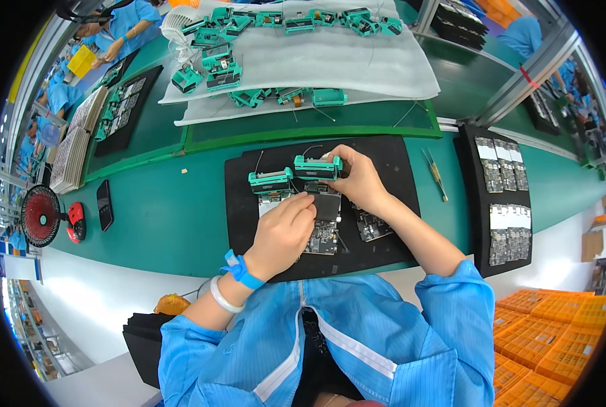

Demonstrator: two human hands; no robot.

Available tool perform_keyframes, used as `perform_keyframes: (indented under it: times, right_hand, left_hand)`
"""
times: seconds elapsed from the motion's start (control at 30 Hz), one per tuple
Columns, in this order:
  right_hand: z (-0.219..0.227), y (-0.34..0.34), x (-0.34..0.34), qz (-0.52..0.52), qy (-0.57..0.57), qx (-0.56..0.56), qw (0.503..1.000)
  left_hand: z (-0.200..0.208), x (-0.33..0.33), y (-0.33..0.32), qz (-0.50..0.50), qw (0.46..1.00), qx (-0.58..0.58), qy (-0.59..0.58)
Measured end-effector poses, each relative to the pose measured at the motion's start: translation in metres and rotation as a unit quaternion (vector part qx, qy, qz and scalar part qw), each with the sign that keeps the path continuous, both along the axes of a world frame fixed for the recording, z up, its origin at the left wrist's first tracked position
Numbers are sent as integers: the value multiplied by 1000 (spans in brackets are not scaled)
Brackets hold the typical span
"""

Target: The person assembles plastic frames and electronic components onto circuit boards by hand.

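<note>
A teal plastic module with a dark body (316,168) is at the far end of a circuit board (323,239) on a black foam mat (398,159). My right hand (361,180) grips the module's right end between thumb and fingers. My left hand (282,230) lies over the board's left side, its bent fingers together and their tips on the board. Whatever is under that palm is hidden. A second teal module (270,181) stands just left of the first, by another board partly covered by my left hand. Another circuit board (372,226) lies below my right wrist.
Tweezers (436,178) lie right of the mat, before a black board with rows of circuit boards (510,234). Several teal modules (223,74) rest on white foam sheeting (343,61) behind. A phone (105,205) and small fan (42,216) are left. Orange crates (540,332) stand lower right.
</note>
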State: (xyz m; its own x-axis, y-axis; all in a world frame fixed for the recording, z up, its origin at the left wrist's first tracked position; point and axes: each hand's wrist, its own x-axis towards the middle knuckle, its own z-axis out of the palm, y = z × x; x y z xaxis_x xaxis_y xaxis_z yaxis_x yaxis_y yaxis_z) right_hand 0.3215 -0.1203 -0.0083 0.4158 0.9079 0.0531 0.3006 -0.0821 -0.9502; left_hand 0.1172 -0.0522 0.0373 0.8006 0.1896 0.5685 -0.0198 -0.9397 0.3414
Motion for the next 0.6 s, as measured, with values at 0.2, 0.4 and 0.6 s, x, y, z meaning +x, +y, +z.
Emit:
perform_keyframes:
  times: [0.2, 0.4, 0.6]
  right_hand:
    - [2, -3, 1, 13, -28, -6, 1000]
    - [4, -4, 0, -9, 38, -4, 999]
    - [-8, -2, 1, -7, -20, 69, 997]
  left_hand:
    - [-20, 13, 0, -18, 996, 83, 2]
    - [-25, 13, -2, -14, 995, 99, -18]
    - [-27, 17, -1, -14, 994, 101, -28]
